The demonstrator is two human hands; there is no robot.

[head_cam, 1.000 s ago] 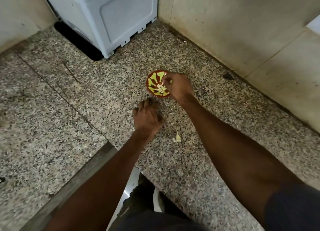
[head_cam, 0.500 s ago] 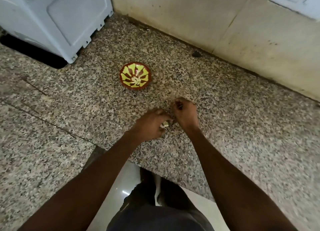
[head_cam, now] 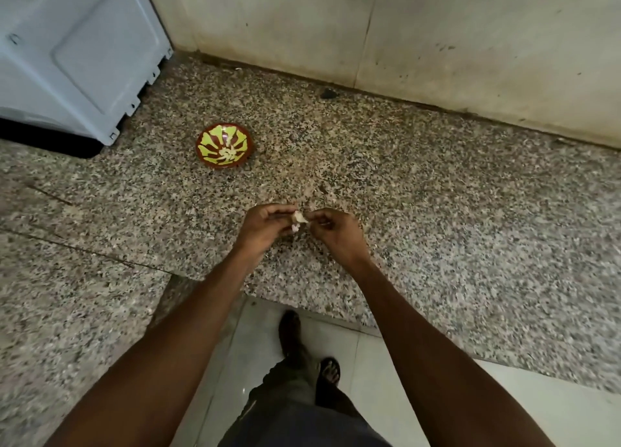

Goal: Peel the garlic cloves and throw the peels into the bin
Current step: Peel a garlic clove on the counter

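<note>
- Left hand (head_cam: 265,226) curls its fingers and thumb around a garlic clove (head_cam: 298,219), pinching it at the fingertips above the speckled granite bench (head_cam: 437,211).
- Right hand (head_cam: 332,230) meets it from the other side, thumb and forefinger pinched on the pale papery edge of the same clove.
- Between the two sets of fingertips the clove shows as a small whitish piece, touching both hands; a bit of it hangs just below the left fingertips.
- Whether the skin is partly off or still on cannot be told, since the piece is too small.
- Both hands are held close together, knuckles toward the camera, forearms coming in from the near side.
- Beyond the left hand and off to its left, well apart, sits a small red-brown bowl (head_cam: 224,146) with a yellow-green pattern; pale garlic pieces (head_cam: 226,152) lie in its middle.
- Farther out past the bowl, on the left-hand side, stands a white appliance (head_cam: 77,53) against the wall.
- Straight ahead of the hands a beige wall (head_cam: 437,43) meets the bench, with a small dark speck (head_cam: 328,94) near the joint.
- Below the hands, past the near bench edge, pale floor tiles (head_cam: 386,396) and the person's feet (head_cam: 331,371) are visible.
</note>
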